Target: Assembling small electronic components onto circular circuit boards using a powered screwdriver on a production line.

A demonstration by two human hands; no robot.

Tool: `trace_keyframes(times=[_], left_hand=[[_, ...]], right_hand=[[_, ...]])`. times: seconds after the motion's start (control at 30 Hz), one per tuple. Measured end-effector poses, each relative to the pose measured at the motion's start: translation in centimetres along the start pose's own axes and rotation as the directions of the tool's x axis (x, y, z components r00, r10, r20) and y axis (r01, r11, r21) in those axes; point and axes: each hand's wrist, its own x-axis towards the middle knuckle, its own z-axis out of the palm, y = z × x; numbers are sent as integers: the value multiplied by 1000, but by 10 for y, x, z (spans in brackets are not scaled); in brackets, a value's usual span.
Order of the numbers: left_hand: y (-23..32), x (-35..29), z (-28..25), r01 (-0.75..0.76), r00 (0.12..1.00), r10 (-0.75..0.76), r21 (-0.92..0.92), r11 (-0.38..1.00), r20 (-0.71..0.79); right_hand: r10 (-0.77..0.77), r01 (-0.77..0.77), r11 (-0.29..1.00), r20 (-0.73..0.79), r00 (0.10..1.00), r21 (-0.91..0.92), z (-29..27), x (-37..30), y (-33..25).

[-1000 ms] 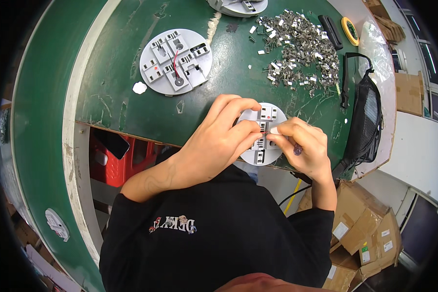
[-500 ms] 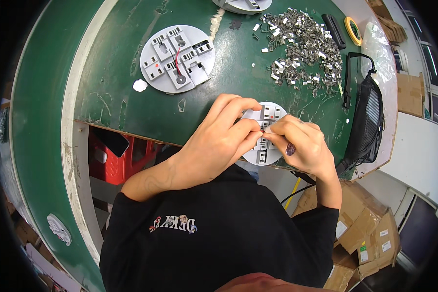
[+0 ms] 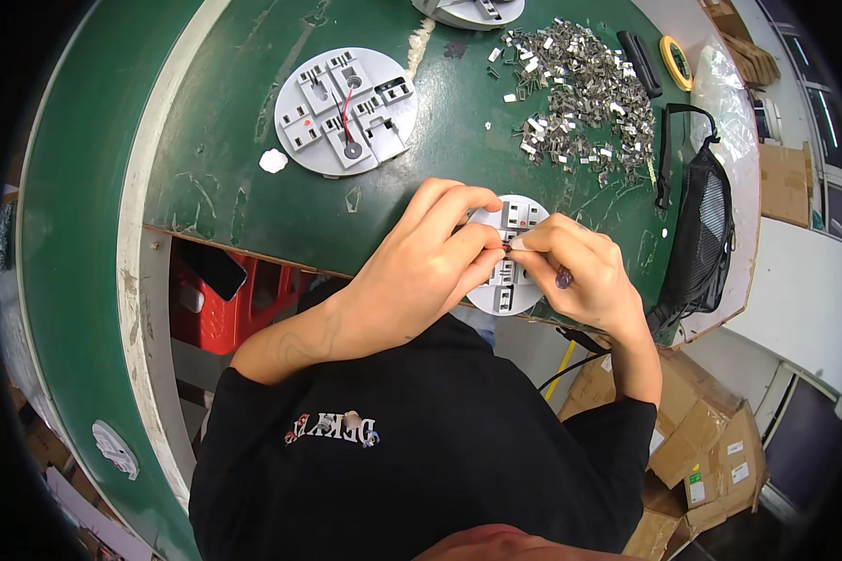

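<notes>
A round grey plastic base (image 3: 507, 301) with raised blocks and slots lies at the bench's near edge, partly hidden by my hands. My left hand (image 3: 430, 252) reaches over its left side, thumb and forefinger pinched together near the middle. Close against those fingertips, my right hand (image 3: 580, 271) is closed too, its thumb and forefinger meeting over the same spot. From its curled fingers sticks the dark purple, translucent end of a handle (image 3: 563, 278); the rest of that tool is hidden. Whatever small part sits between the fingertips is too small to make out.
A larger round grey base (image 3: 384, 70) with red and black wires lies further left. Small metal clips (image 3: 589, 103) form a pile at the back right, near a black bar (image 3: 639, 64), a yellow tape roll (image 3: 675, 63) and a black mesh bag (image 3: 706, 224). Another base (image 3: 468, 11) sits behind.
Both hands stay over the small base. My right fingers have shifted slightly at the middle of it, and the handle end in that hand has tipped a little. The view has shifted slightly.
</notes>
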Motion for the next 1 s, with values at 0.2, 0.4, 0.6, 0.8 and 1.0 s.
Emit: trace_keyframes(times=[0.2, 0.4, 0.6, 0.8, 1.0], left_hand=[[-1, 1, 0, -6, 1000, 6, 6, 1000, 7], [-5, -3, -4, 3, 998, -1, -23, 1000, 60], [-1, -1, -1, -37, 991, 31, 46, 998, 132], [-4, 1, 1, -84, 975, 52, 142, 986, 215], [-3, 4, 1, -71, 973, 43, 117, 991, 228]], right_hand=[[-22, 31, 991, 76, 997, -129, 1, 1, -1], [18, 12, 971, -123, 992, 239, -4, 4, -4], [171, 245, 514, -377, 910, 822, 10, 8, -19], [121, 318, 446, -408, 905, 837, 25, 10, -17], [32, 306, 665, -435, 900, 682, 33, 17, -18]])
